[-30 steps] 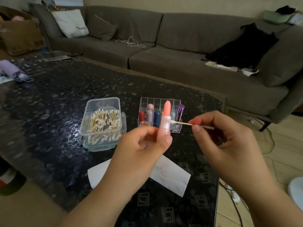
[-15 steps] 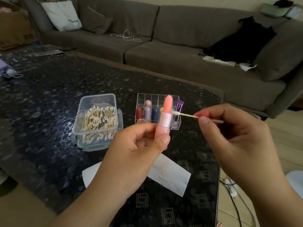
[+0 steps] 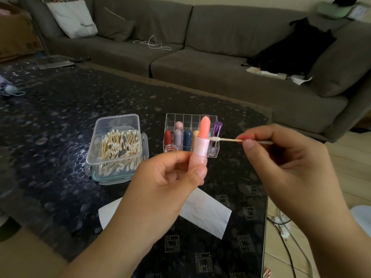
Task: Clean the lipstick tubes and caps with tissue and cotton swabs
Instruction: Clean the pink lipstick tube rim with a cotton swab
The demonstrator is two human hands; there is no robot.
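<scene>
Clear tub (image 3: pixel 118 125) holds cotton swabs; acrylic rack (image 3: pixel 190 119) holds tubes. Left hand (image 3: pixel 160 189) grips pink lipstick (image 3: pixel 201 143); right hand (image 3: pixel 285 165) pinches swab (image 3: pixel 224 139).

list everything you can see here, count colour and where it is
lipstick: 1, coral bullet in pink tube, uncapped, upright in left hand
cotton swab: 1, white tips on wooden stick, in right hand, tip at the tube's top edge
swab box: 1, clear, open, full of swabs, on table left of organiser
organiser: 1, clear with compartments, holding red, lilac, navy, pink and purple tubes, behind the lipstick
tissue: 1, white, flat on table under the hands
table: 1, dark patterned glass
sofa: 1, grey-brown, behind table
tote bag: 1, white, on sofa, left
black cloth: 1, on sofa, right
left hand: grips lipstick base
right hand: pinches swab
</scene>
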